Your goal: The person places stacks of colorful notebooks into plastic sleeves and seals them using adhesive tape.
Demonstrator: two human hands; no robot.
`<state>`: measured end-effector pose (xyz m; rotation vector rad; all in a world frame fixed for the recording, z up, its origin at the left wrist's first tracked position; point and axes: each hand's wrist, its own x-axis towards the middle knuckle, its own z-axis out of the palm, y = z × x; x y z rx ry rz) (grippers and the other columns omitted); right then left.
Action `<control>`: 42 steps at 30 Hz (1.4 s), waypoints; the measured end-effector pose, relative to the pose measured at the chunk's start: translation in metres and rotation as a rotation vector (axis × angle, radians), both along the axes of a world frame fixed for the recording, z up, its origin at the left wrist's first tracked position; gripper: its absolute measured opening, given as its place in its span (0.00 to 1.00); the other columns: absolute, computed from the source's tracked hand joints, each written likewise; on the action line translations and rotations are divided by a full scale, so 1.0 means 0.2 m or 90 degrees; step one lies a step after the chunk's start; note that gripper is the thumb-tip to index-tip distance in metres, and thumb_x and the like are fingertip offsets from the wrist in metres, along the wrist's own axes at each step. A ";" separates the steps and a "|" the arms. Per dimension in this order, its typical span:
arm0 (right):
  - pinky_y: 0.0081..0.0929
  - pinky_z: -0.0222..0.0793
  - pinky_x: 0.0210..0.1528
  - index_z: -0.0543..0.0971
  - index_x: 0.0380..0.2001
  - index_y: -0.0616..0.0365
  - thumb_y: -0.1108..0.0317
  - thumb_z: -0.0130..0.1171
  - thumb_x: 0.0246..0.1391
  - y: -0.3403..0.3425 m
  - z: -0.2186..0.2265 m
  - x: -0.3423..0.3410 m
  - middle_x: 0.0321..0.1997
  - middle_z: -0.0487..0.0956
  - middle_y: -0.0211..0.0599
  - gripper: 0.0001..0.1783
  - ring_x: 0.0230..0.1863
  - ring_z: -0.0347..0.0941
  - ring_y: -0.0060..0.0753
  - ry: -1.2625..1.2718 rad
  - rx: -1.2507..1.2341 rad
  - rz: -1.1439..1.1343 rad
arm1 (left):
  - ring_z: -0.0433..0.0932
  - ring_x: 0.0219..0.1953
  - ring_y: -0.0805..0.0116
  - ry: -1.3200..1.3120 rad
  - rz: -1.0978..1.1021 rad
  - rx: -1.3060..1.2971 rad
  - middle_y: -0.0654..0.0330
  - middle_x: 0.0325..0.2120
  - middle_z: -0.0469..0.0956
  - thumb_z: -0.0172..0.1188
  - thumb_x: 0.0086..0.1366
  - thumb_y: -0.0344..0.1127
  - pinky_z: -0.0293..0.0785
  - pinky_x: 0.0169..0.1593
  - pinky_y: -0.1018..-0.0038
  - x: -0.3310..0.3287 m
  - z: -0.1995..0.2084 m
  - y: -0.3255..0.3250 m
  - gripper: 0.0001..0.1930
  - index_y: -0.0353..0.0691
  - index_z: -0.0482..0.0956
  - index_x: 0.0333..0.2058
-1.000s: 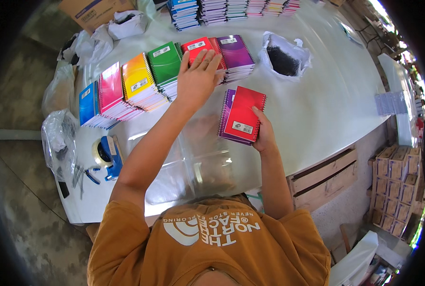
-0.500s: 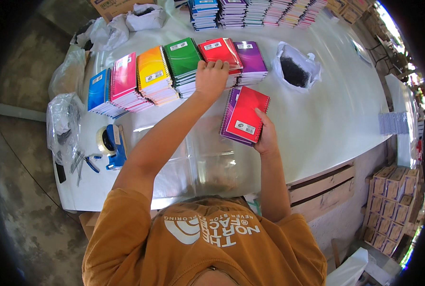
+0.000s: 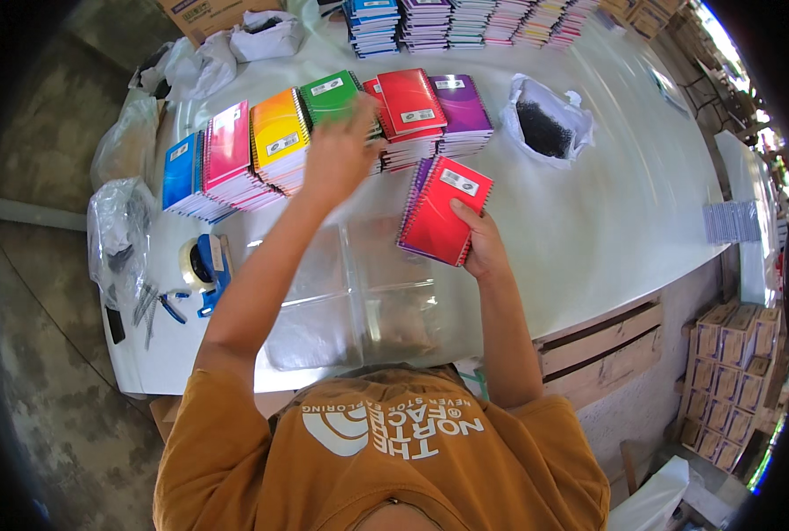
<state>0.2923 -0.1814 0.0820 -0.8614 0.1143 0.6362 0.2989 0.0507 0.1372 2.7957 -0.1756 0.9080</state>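
My right hand (image 3: 481,243) grips a small pile of spiral notebooks, thumb on top. A red notebook (image 3: 443,226) with its label at the far end lies uppermost, and the edge of a purple notebook (image 3: 409,199) shows beneath. Blurred by motion, my left hand (image 3: 341,155) is over the near part of the green notebook stack (image 3: 326,87), fingers apart, nothing visible in them. Beside it stands the red notebook stack (image 3: 405,88), its top notebook shifted right of those below. The purple stack (image 3: 459,97) is further right; yellow (image 3: 277,119), pink (image 3: 226,142) and blue (image 3: 180,168) stacks stand left.
A white bag of black bits (image 3: 545,128) stands right of the stacks. More notebook piles (image 3: 427,26) line the far edge. A blue tape dispenser (image 3: 216,270) and pliers (image 3: 172,307) lie at left, near plastic bags (image 3: 120,226). Clear plastic sheeting (image 3: 324,310) covers the near tabletop.
My left hand has left the red stack and moved left to the green one. A red notebook has gone from that stack onto the pile in my right hand, which is tilted differently.
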 end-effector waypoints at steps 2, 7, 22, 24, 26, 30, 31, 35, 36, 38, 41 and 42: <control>0.31 0.72 0.46 0.68 0.49 0.63 0.65 0.57 0.54 0.06 0.02 -0.01 0.46 0.76 0.41 0.22 0.44 0.75 0.33 -0.003 0.018 0.036 | 0.78 0.41 0.58 -0.001 0.106 0.100 0.59 0.45 0.77 0.55 0.60 0.47 0.73 0.44 0.62 0.06 -0.06 0.13 0.17 0.46 0.76 0.44; 0.30 0.72 0.47 0.69 0.49 0.64 0.64 0.56 0.54 0.11 0.05 0.00 0.46 0.76 0.41 0.21 0.44 0.75 0.32 0.006 0.031 0.064 | 0.79 0.27 0.54 0.250 0.100 0.101 0.54 0.31 0.79 0.53 0.61 0.45 0.75 0.29 0.61 0.08 0.04 0.17 0.13 0.45 0.76 0.38; 0.31 0.70 0.50 0.67 0.52 0.64 0.61 0.55 0.55 0.04 0.08 -0.06 0.48 0.75 0.42 0.24 0.46 0.74 0.34 0.191 0.200 0.253 | 0.70 0.50 0.55 0.133 -0.425 -0.404 0.55 0.42 0.76 0.51 0.49 0.18 0.63 0.55 0.64 -0.24 0.14 -0.08 0.17 0.41 0.76 0.39; 0.31 0.71 0.49 0.67 0.51 0.64 0.62 0.55 0.54 0.05 0.08 -0.14 0.47 0.75 0.42 0.24 0.45 0.74 0.34 0.074 0.078 0.233 | 0.69 0.52 0.52 0.080 -0.289 -0.249 0.54 0.46 0.74 0.52 0.50 0.20 0.63 0.56 0.63 -0.15 0.12 -0.06 0.18 0.40 0.76 0.41; 0.33 0.71 0.49 0.67 0.51 0.63 0.63 0.56 0.54 0.08 0.04 -0.12 0.46 0.75 0.41 0.24 0.45 0.74 0.34 0.104 0.078 0.223 | 0.68 0.54 0.52 0.059 -0.096 -0.105 0.53 0.50 0.71 0.55 0.55 0.28 0.63 0.56 0.61 -0.05 0.03 0.05 0.18 0.43 0.74 0.47; 0.34 0.70 0.50 0.67 0.52 0.63 0.63 0.55 0.54 0.09 0.01 -0.11 0.47 0.75 0.41 0.24 0.46 0.74 0.35 0.089 0.057 0.144 | 0.76 0.43 0.55 0.098 0.053 0.040 0.52 0.41 0.77 0.56 0.59 0.39 0.72 0.45 0.63 0.03 -0.04 0.14 0.15 0.40 0.75 0.44; 0.34 0.70 0.50 0.67 0.52 0.62 0.63 0.55 0.54 0.08 0.01 -0.10 0.47 0.75 0.41 0.24 0.46 0.73 0.35 0.092 0.043 0.124 | 0.78 0.39 0.55 0.191 0.073 0.001 0.52 0.38 0.78 0.56 0.60 0.38 0.73 0.42 0.64 0.01 -0.01 0.16 0.14 0.38 0.75 0.42; 0.34 0.69 0.52 0.65 0.54 0.60 0.47 0.46 0.58 0.05 0.02 -0.10 0.50 0.73 0.39 0.30 0.49 0.72 0.34 0.075 0.026 0.105 | 0.79 0.29 0.60 -0.066 0.016 -0.486 0.52 0.28 0.79 0.54 0.58 0.24 0.74 0.37 0.68 -0.16 0.18 0.03 0.08 0.39 0.76 0.37; 0.34 0.68 0.52 0.64 0.55 0.59 0.43 0.44 0.58 0.07 0.06 -0.10 0.51 0.73 0.38 0.33 0.50 0.71 0.35 0.071 0.044 0.094 | 0.78 0.32 0.60 -0.026 -0.065 -0.525 0.52 0.29 0.79 0.53 0.57 0.21 0.73 0.39 0.69 -0.23 0.16 -0.01 0.09 0.40 0.76 0.35; 0.33 0.68 0.52 0.64 0.56 0.57 0.37 0.39 0.57 0.09 0.07 -0.11 0.52 0.72 0.37 0.37 0.51 0.70 0.34 0.097 0.118 0.114 | 0.77 0.37 0.62 0.050 -0.229 -0.599 0.53 0.32 0.78 0.51 0.54 0.16 0.72 0.43 0.70 -0.35 0.10 -0.07 0.12 0.41 0.76 0.32; 0.32 0.67 0.53 0.65 0.56 0.56 0.39 0.40 0.58 0.13 0.09 -0.12 0.52 0.72 0.37 0.34 0.51 0.69 0.31 0.021 0.078 0.138 | 0.74 0.44 0.60 0.201 -0.387 -0.539 0.54 0.42 0.75 0.49 0.48 0.13 0.70 0.46 0.71 -0.39 -0.03 -0.04 0.14 0.42 0.75 0.27; 0.32 0.67 0.53 0.65 0.56 0.56 0.41 0.43 0.58 0.13 0.08 -0.13 0.52 0.72 0.37 0.33 0.51 0.69 0.31 0.054 0.059 0.202 | 0.73 0.45 0.60 0.173 -0.356 -0.498 0.54 0.43 0.74 0.50 0.47 0.13 0.69 0.47 0.70 -0.39 -0.03 -0.03 0.14 0.42 0.74 0.26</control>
